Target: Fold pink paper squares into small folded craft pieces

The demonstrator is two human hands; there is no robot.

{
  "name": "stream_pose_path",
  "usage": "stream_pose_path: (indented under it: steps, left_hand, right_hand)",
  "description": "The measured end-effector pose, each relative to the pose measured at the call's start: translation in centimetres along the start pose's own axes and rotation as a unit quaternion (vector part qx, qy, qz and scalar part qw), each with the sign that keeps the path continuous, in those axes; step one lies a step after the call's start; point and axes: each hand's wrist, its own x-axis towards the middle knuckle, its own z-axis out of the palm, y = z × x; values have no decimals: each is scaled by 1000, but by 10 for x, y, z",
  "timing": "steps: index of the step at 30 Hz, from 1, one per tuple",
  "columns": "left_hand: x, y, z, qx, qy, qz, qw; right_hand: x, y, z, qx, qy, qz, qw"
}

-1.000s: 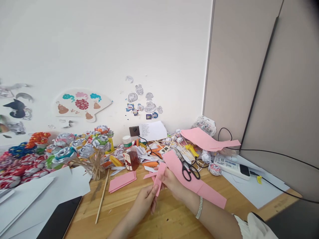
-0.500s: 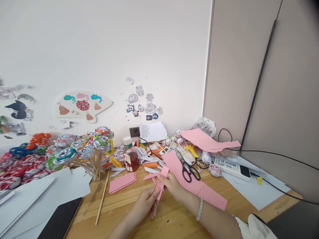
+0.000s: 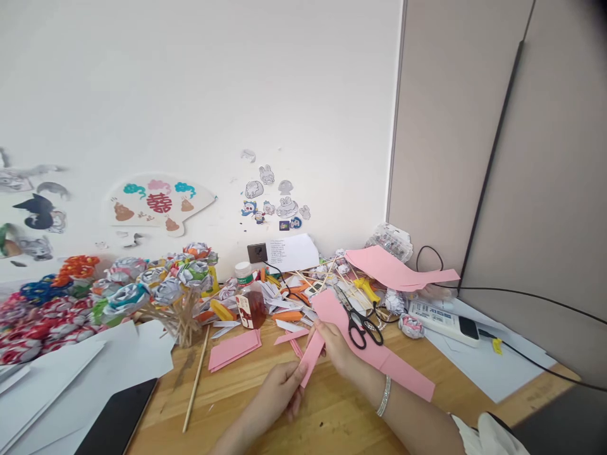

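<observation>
The right hand (image 3: 336, 346) has shifted to the top of a narrow pink paper strip (image 3: 313, 359), its grip covering the end that showed earlier. The left hand (image 3: 282, 385) pinches the lower end, thumb uppermost, over the brown wooden tabletop (image 3: 227, 392); fingers behind are partly hidden.

Head-worn camera looking forward and down over wooden desk (image 3: 339, 414), left hand (image 3: 284, 382) and right hand (image 3: 334, 346) showing close below; facing white wall (image 3: 303, 95) past far edge, catching gray partition (image 3: 450, 126) beyond right edge.
</observation>
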Motion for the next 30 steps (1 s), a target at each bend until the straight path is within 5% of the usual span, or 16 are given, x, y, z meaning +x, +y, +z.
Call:
stream_pose_path:
  steps: [5,16,22,30]
  left_hand:
    - [-1,-2,-6,196,153,76,966]
    - [5,-6,-3,47,134,21,990]
    - [0,-5,-7,165,189,82,965]
    - [0,-11,-1,319,182,67,928]
  right_hand:
    - [4,6,-2,-16,38,-3,999]
    - [7,7,0,50,44,10,998]
    - [5,3,5,30,34,41,998]
    - [0,12,11,18,14,40,999]
